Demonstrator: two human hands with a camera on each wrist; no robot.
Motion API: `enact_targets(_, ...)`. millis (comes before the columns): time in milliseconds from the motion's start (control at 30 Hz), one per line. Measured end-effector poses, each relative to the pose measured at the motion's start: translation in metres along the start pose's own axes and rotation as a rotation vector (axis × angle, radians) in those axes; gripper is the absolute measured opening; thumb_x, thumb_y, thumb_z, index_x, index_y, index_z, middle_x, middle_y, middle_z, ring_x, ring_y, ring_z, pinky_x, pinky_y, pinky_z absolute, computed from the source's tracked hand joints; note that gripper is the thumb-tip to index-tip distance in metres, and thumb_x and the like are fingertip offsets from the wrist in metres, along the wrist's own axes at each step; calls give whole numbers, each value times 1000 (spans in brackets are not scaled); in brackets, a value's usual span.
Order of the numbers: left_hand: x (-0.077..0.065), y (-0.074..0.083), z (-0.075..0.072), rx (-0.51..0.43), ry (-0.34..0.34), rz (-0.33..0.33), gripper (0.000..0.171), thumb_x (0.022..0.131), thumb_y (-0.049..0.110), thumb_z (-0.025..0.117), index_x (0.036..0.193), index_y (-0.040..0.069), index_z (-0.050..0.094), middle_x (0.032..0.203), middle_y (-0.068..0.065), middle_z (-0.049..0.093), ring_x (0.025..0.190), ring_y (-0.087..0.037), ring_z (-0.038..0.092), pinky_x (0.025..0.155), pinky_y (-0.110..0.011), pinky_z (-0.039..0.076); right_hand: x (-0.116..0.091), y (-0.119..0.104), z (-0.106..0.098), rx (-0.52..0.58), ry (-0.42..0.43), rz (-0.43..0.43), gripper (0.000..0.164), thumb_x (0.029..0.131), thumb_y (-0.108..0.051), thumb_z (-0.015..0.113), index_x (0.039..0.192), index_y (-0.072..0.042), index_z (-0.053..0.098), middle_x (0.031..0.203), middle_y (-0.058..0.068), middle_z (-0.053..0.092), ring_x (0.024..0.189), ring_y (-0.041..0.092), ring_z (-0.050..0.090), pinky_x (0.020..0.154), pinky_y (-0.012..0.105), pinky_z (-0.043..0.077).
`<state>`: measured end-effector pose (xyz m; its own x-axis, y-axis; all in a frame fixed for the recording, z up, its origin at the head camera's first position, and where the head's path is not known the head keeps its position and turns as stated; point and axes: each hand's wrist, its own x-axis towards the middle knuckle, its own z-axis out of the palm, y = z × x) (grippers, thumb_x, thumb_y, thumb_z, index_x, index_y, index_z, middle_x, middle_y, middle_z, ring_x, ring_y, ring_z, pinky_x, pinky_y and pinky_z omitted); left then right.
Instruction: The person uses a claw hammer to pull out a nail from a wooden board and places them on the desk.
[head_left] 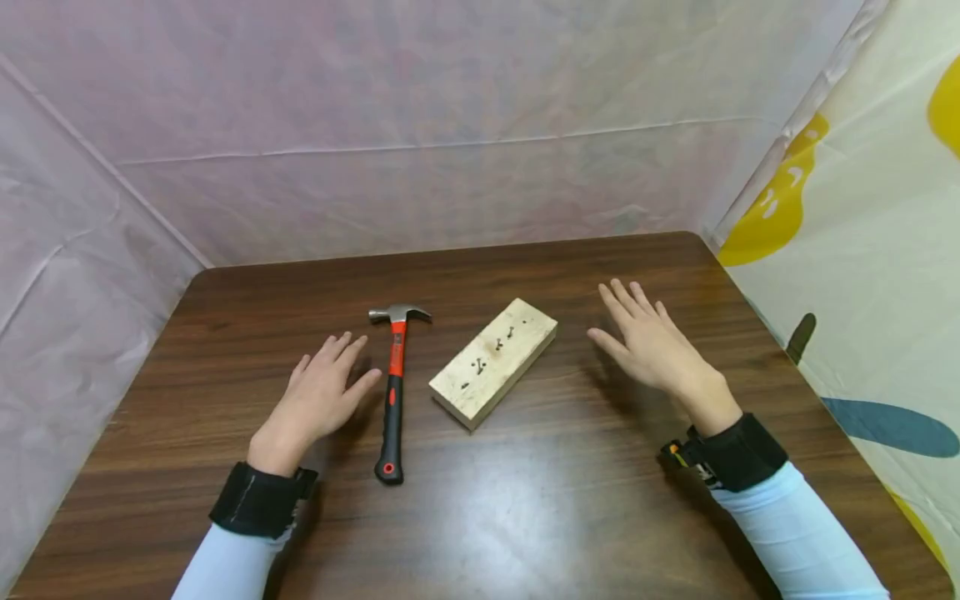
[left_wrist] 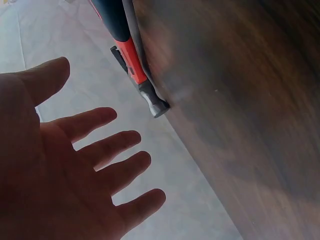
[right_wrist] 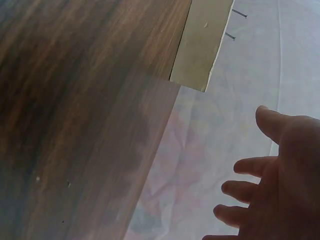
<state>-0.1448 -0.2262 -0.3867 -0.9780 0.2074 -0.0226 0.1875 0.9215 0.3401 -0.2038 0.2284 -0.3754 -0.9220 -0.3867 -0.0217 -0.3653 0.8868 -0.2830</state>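
Observation:
A claw hammer [head_left: 394, 392] with a red and black handle lies on the table, its metal head toward the far edge. Right of it, a pale wooden block [head_left: 495, 362] lies at a slant with several nails in its top; two nails [right_wrist: 240, 13] stick out in the right wrist view. My left hand [head_left: 318, 396] is just left of the hammer, fingers spread and holding nothing; the hammer [left_wrist: 132, 60] also shows in the left wrist view, apart from the fingers. My right hand [head_left: 652, 346] is to the right of the block, fingers extended, with nothing in it.
The brown wooden table [head_left: 525, 533] has rounded far corners. Behind it hangs a pale fabric sheet [head_left: 450, 200], and a patterned sheet [head_left: 862, 333] with yellow and blue-grey shapes hangs along the right side. Black bands [head_left: 255, 500] circle both wrists.

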Motion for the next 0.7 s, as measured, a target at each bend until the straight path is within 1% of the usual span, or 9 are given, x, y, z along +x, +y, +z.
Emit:
enact_targets(167,1,0,-1,-14,-6,5,67,108,41,53,157,-1,35,159,-31,30,149,-49,22,115,-73,16,3,0,-3,-5,6,-18,78,110,-54,34,165,-7,6,169,20,1,154,41,-3,118,71,6)
enact_targets(300,4,0,-1,-11,-6,13,68,107,43,52,157,0,36,159,-30,31,149,-48,22,115,-73,16,5,-1,-4,-10,10,-18,78,110,-54,34,165,-7,7,169,20,3,154,42,-2,118,71,7)
enact_targets(467,5,3,1,-1,-16,18,67,107,42,53,157,0,37,158,-31,33,148,-49,24,114,-74,18,4,-1,-2,-9,1,-19,78,110,-53,36,164,-4,9,169,22,3,154,43,-1,119,68,7)
enact_targets(567,4,5,4,8,-39,2,68,107,42,54,155,-3,38,157,-33,32,146,-50,26,114,-73,21,4,-1,0,-2,-13,-23,78,110,-53,36,164,-4,8,169,22,3,154,43,-2,120,67,6)
enact_targets(700,4,7,6,15,-60,-9,71,106,45,54,149,-10,43,154,-37,34,140,-53,34,110,-71,31,4,-1,2,1,-18,-26,78,110,-53,35,164,-5,8,169,22,2,154,43,-2,120,67,5)
